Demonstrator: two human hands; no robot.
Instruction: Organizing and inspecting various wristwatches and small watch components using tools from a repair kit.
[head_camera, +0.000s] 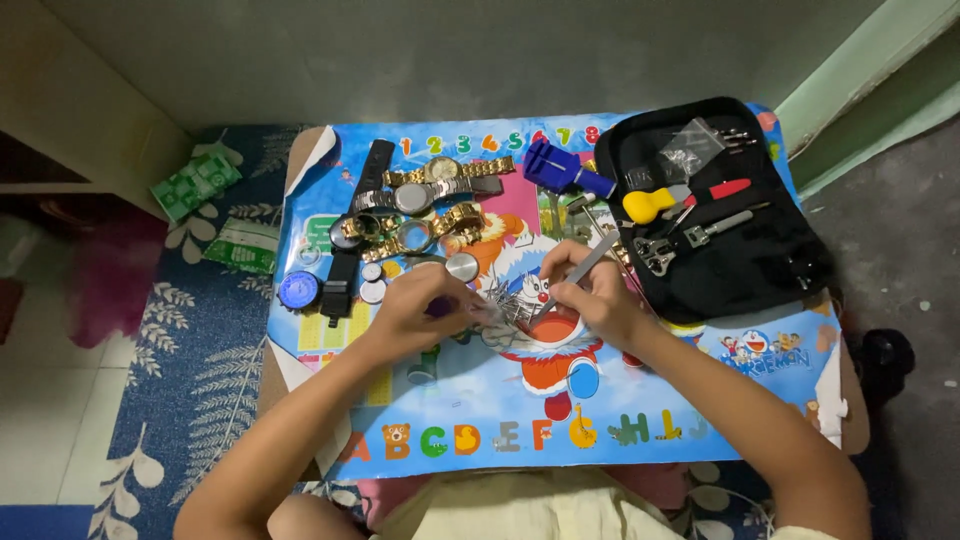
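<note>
The black zip case (760, 270) lies open at the mat's right, holding a yellow-handled screwdriver (650, 205), a red-handled tool (722, 190), metal pliers (665, 250) and a clear bag (690, 148). At mid-mat, the left hand (420, 312) closes on a silver watch band (505, 305), and the right hand (595, 290) pinches a slim metal tool (585, 268) onto it. Green packets (197, 183) sit on the floor, left.

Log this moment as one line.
left hand: holds metal watch band | right hand: tweezers at band | black tool case: open
</note>
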